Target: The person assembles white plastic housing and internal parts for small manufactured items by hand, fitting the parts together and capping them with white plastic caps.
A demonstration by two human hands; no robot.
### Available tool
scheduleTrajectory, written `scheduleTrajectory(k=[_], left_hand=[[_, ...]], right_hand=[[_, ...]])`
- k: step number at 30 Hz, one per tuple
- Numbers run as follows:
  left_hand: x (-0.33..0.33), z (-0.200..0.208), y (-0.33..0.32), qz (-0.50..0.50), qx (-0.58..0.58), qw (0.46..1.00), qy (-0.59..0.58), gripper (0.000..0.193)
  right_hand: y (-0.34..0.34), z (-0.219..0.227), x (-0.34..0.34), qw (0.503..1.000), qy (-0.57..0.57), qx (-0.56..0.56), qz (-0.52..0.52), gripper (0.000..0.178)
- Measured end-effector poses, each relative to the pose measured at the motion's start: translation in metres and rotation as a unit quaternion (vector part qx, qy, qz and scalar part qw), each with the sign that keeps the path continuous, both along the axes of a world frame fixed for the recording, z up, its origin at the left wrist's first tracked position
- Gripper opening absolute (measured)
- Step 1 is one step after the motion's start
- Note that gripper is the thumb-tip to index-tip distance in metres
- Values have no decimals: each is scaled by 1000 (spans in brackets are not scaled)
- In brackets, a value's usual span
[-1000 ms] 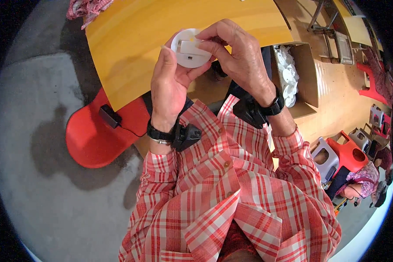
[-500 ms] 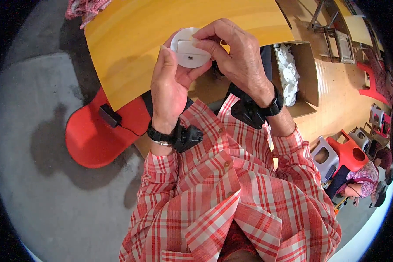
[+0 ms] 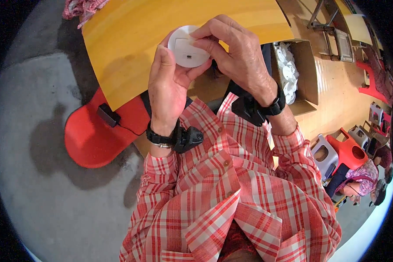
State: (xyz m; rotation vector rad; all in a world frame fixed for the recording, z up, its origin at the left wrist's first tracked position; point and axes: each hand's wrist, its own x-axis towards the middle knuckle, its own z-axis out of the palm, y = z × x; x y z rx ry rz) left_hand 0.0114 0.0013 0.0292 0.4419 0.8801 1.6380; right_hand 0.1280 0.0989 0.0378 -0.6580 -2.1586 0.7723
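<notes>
A white round plastic disc [image 3: 201, 59] rests in my left hand [image 3: 168, 83], whose fingers curl behind and below it while the thumb lies along its left side. On the disc's face are a pale rectangular outline and a small dark slot under it. My right hand [image 3: 240, 54] reaches over from the right. Its thumb and forefinger come together at the upper right part of the disc's face, touching it. Whatever lies between those fingertips is too small or too hidden to make out.
Beneath my hands stretches a yellow tabletop [image 3: 131, 52]. To the right stands an open cardboard box [image 3: 308, 72] with several white pieces [image 3: 287, 72]. A red seat [image 3: 91, 139] carries a black adapter [image 3: 109, 115]. Stools [image 3: 347, 148] and another person [image 3: 362, 177] are at far right.
Both hands and the disc have shifted slightly left and up. The rectangle on the disc, which looked brighter and slightly raised, now appears as a fainter outline. My right fingertips stay at the disc.
</notes>
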Motion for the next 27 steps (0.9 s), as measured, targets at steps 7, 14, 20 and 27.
scheduleTrajectory(k=[7, 14, 20, 27], left_hand=[[2, 4, 0, -3, 6, 1000, 9, 51], [6, 6, -1, 4, 5, 1000, 29, 51], [3, 7, -2, 5, 13, 1000, 24, 49], [4, 9, -3, 9, 12, 999, 34, 49]], right_hand=[[6, 0, 3, 1000, -5, 12, 10, 10], [4, 1, 5, 1000, -4, 19, 7, 10], [3, 5, 5, 1000, 3, 24, 5, 10], [-1, 5, 4, 999, 3, 53, -2, 10]])
